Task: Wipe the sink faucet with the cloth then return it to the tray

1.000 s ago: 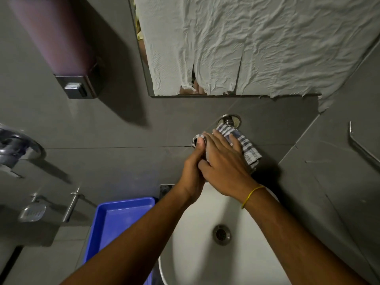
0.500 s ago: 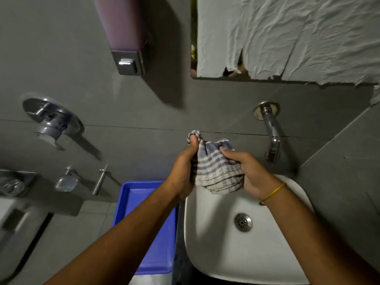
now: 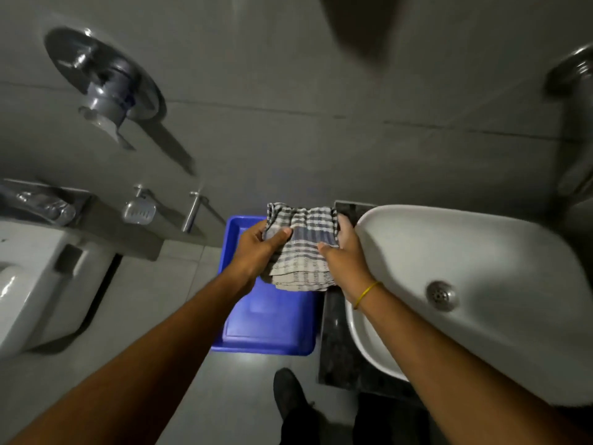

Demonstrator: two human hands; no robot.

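A grey-and-white checked cloth [image 3: 301,248] hangs between both hands above the far end of the blue tray [image 3: 266,329]. My left hand [image 3: 256,252] grips its left edge with the thumb on top. My right hand [image 3: 346,255], with a yellow band at the wrist, grips its right edge. The cloth is folded and droops toward the tray; whether it touches the tray I cannot tell. The sink faucet [image 3: 574,78] shows blurred at the far right edge, well away from the cloth.
A white basin [image 3: 481,252] with a metal drain [image 3: 441,295] sits on a dark counter [image 3: 333,342] right of the tray. A wall valve [image 3: 109,88], soap dish [image 3: 139,211], lever tap [image 3: 192,210] and toilet [image 3: 35,284] lie to the left. A dark shoe [image 3: 288,393] is below.
Both hands carried the cloth off the faucet and leftward, from in front of the basin to above the blue tray. The view swung left, pushing the faucet to the right edge.
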